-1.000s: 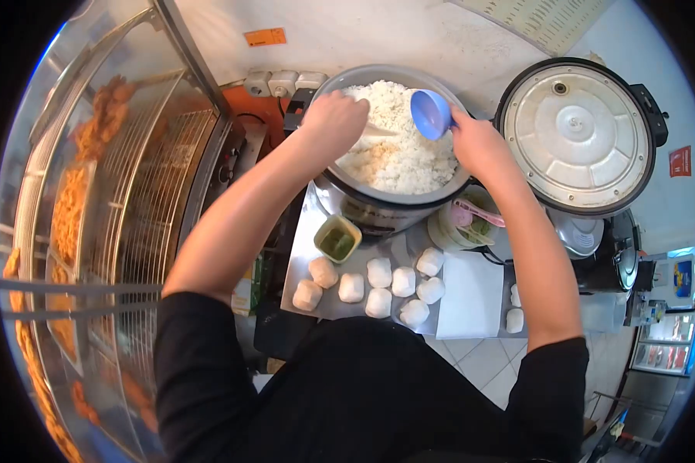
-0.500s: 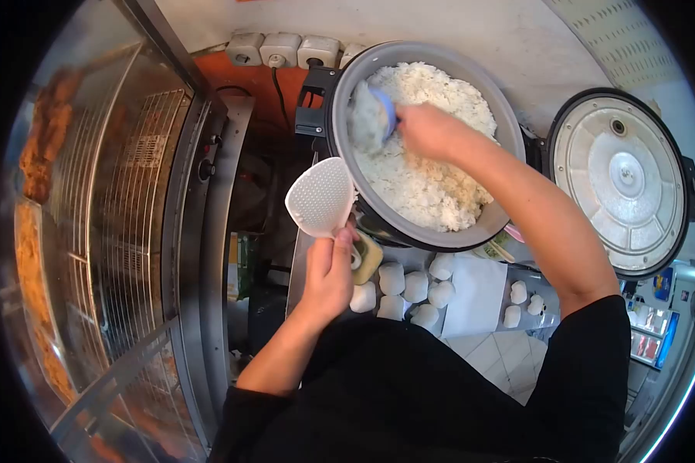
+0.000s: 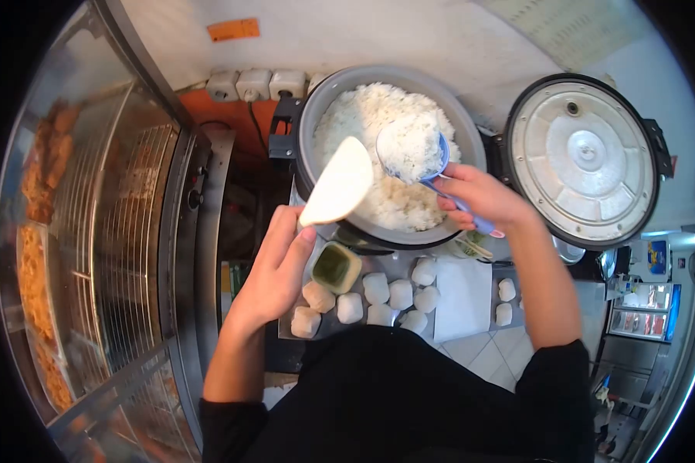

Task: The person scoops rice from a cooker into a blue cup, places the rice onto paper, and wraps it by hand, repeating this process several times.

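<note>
Your left hand (image 3: pixel 274 270), at the centre-left of the frame, pinches a white paddle (image 3: pixel 340 179) between thumb and fingers, its blade tilted across the near-left rim of the cooker. Over to your right hand (image 3: pixel 486 202), right of centre: fingers wrapped round the handle of a blue ladle (image 3: pixel 444 160), and what a load, heaped with white rice! That ladle hangs over the open rice cooker (image 3: pixel 475 135) at upper centre, more rice (image 3: pixel 409 207) spread beneath it. Just below the cooker sits a squarish tub (image 3: pixel 354 272) with something green inside, and beside it a cluster of rounded pale bundles (image 3: pixel 401 295) at lower centre. A white sheet (image 3: pixel 463 299) lies to their right. The big round lid (image 3: pixel 587 162) stands open at upper right, while a glass display case (image 3: pixel 143 239) of browned food fills the left side.
</note>
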Demonstrator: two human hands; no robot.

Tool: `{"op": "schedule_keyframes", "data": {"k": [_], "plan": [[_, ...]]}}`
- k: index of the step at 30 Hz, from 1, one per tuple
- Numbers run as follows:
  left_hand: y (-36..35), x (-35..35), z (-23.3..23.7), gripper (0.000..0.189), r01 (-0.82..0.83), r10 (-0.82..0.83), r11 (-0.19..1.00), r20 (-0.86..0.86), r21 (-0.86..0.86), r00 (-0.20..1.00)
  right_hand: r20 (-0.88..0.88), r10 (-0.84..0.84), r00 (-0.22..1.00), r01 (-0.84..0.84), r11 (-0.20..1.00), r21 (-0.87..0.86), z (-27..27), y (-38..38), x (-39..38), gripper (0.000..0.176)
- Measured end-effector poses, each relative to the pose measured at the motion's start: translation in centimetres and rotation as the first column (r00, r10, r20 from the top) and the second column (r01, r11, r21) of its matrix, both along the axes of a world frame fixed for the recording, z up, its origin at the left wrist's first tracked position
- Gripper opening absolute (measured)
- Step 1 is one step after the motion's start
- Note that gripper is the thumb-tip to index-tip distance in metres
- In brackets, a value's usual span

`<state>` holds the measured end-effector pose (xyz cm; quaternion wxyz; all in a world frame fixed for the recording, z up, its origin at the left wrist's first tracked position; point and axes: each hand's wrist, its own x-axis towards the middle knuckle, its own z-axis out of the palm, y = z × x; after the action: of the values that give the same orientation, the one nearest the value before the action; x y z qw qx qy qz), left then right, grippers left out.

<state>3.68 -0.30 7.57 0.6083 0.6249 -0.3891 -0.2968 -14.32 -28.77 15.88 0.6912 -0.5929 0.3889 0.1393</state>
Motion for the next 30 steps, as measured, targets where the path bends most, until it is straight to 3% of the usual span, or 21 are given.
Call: {"op": "schedule_keyframes", "data": {"k": [1, 3, 4, 6, 7, 8, 11, 12, 14, 18, 20, 21, 23, 26, 30], "plan": [[-0.4, -0.2, 0.7, 0.019, 0.011, -0.01, 1.0, 0.02, -0.019, 1.0, 0.076, -0.09, 0.993, 0.088, 0.996, 0.027, -0.5, 0.7, -0.9, 0.032], [-1.5, -0.4, 2.4, 0.023, 0.041, -0.08, 0.989, 0.279, 0.142, 0.957, 0.189, -0.242, 0.952, 0.24, 0.97, 0.032, -0.5, 3.1, -1.8, 0.031], [-2.2, -0.6, 3.5, 0.023, 0.049, -0.087, 0.99, 0.304, 0.132, 0.949, 0.225, -0.31, 0.924, 0.313, 0.95, 0.023, -0.6, 4.3, -1.8, 0.031], [-3.8, -0.8, 5.8, 0.028, 0.114, -0.148, 0.947, 0.091, 0.3, 0.985, 0.311, -0.34, 0.888, 0.363, 0.931, -0.021, -1.8, 5.9, -1.8, 0.03], [-4.8, -0.6, 5.1, 0.031, 0.072, -0.14, 0.971, 0.297, 0.228, 0.945, 0.369, -0.356, 0.858, 0.405, 0.912, -0.06, -2.4, 6.5, -1.8, 0.03], [-5.5, -0.3, 5.1, 0.031, 0.069, -0.14, 0.972, 0.316, 0.224, 0.938, 0.388, -0.356, 0.851, 0.407, 0.911, -0.058, -2.9, 7.0, -1.7, 0.03], [-6.9, 0.2, 6.8, 0.041, 0.139, -0.374, 0.845, 0.385, 0.516, 0.844, 0.406, -0.333, 0.851, 0.424, 0.892, -0.156, -2.9, 7.8, -1.4, 0.032], [-7.5, 0.4, 7.0, 0.041, 0.135, -0.376, 0.846, 0.397, 0.516, 0.837, 0.418, -0.335, 0.844, 0.429, 0.89, -0.153, -2.7, 8.0, -1.2, 0.032], [-8.6, 0.9, 6.4, 0.046, 0.199, -0.469, 0.811, 0.408, 0.551, 0.783, 0.392, -0.211, 0.895, 0.396, 0.781, -0.483, -2.5, 8.5, -0.8, 0.028], [-11.6, 1.7, 7.6, 0.055, 0.213, -0.516, 0.748, 0.348, 0.628, 0.783, 0.44, -0.144, 0.886, 0.394, 0.733, -0.555, -4.1, 7.3, 0.7, 0.031], [-13.0, 1.6, 7.9, 0.058, 0.204, -0.522, 0.777, 0.429, 0.596, 0.737, 0.371, -0.097, 0.924, 0.34, 0.653, -0.677, -4.9, 6.1, 1.5, 0.028], [-13.7, 1.1, 8.2, 0.051, 0.141, -0.544, 0.763, 0.508, 0.631, 0.668, 0.374, -0.094, 0.923, 0.34, 0.652, -0.677, -4.3, 5.8, 1.7, 0.028], [-15.6, 1.2, 7.0, 0.042, 0.03, -0.597, 0.756, 0.668, 0.654, 0.444, 0.299, -0.219, 0.929, 0.344, 0.808, -0.478, -3.0, 5.5, 1.8, 0.023], [-16.6, -0.4, 7.5, 0.055, -0.054, -0.551, 0.758, 0.683, 0.649, 0.48, 0.282, -0.307, 0.909, 0.399, 0.834, -0.381, -2.7, 4.9, 0.8, 0.026], [-17.2, -1.6, 8.1, 0.047, -0.116, -0.496, 0.771, 0.705, 0.626, 0.507, 0.272, -0.372, 0.887, 0.44, 0.858, -0.263, -3.1, 4.5, -1.9, 0.023]]}}
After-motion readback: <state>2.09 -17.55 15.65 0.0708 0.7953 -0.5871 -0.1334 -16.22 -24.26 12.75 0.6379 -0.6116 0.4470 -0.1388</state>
